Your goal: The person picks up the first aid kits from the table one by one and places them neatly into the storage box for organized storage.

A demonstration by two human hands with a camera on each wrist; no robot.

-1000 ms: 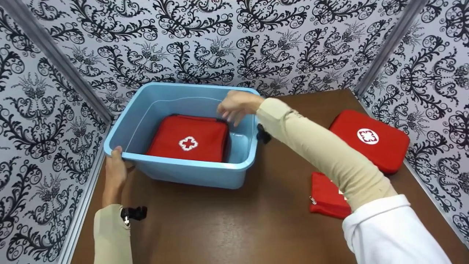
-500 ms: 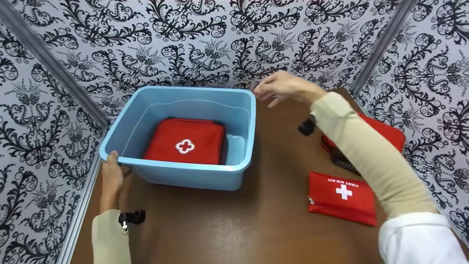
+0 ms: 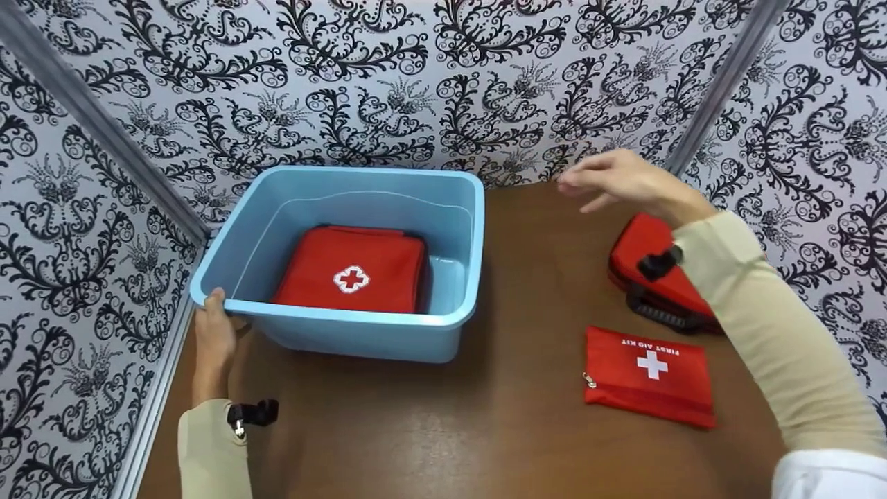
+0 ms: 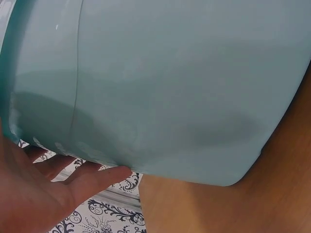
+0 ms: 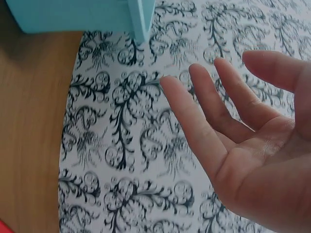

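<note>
Left hand (image 3: 216, 336) pinches rim of pale-blue rectangular plastic tub (image 3: 353, 339), boxy red fabric bag (image 3: 360, 256) inside. Right hand (image 3: 627, 180) hovers empty, fingers loosely spread. Firm left grip should stop tub sliding.

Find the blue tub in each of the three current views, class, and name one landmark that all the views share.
Head: the blue tub stands left of centre, the left hand at its near left corner.
Left wrist: it fills most of the picture, running off the top.
Right wrist: only part shows, at the top left.
Shared landmark: the black-and-white patterned wall.
</note>
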